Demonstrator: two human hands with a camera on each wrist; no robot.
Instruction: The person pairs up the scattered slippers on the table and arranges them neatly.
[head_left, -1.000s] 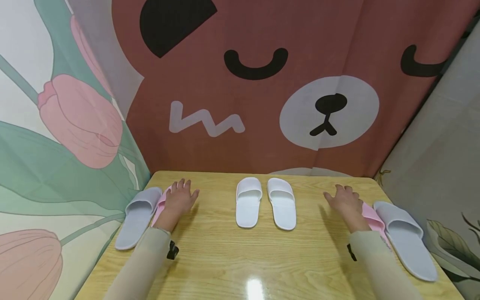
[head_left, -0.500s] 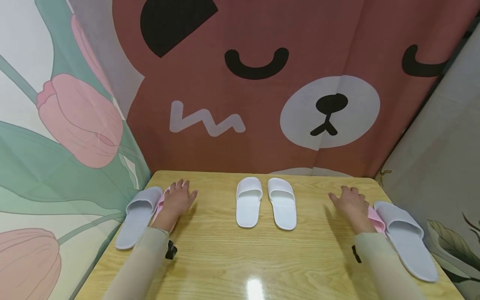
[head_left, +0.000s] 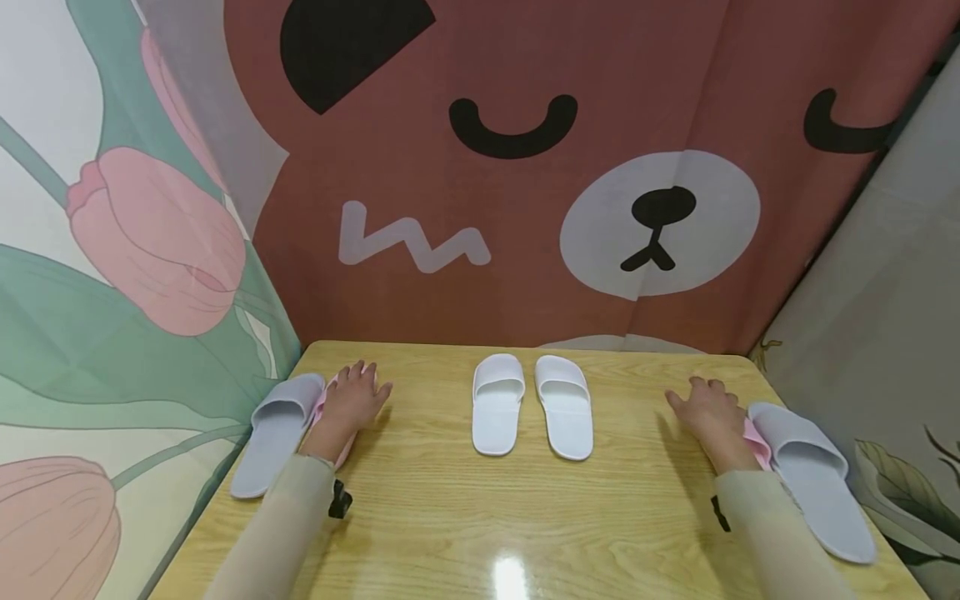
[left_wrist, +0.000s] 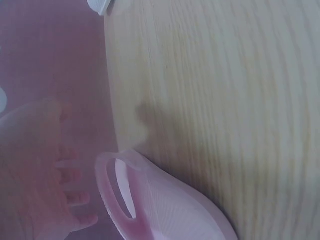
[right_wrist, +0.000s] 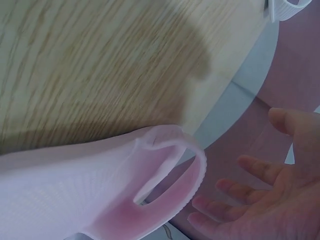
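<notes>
My left hand hovers with spread fingers over a pink slipper, mostly hidden beneath it in the head view. In the left wrist view that pink slipper lies on the table, apart from the fingers. On the other side, my right hand is held the same way above a second pink slipper. The right wrist view has this pink slipper beside the relaxed fingers, with a gap between. Neither hand holds anything. Larger pale grey slippers stand outward of the pink ones, at left and right.
Two white slippers stand side by side at the middle back of the wooden table. Behind the table hangs a brown bear-print curtain. A flower-print cloth borders the left, another printed cloth the right.
My right hand has shifted to the right, covering more of the pink slipper there. My left hand has drifted slightly left. The slippers have not moved.
</notes>
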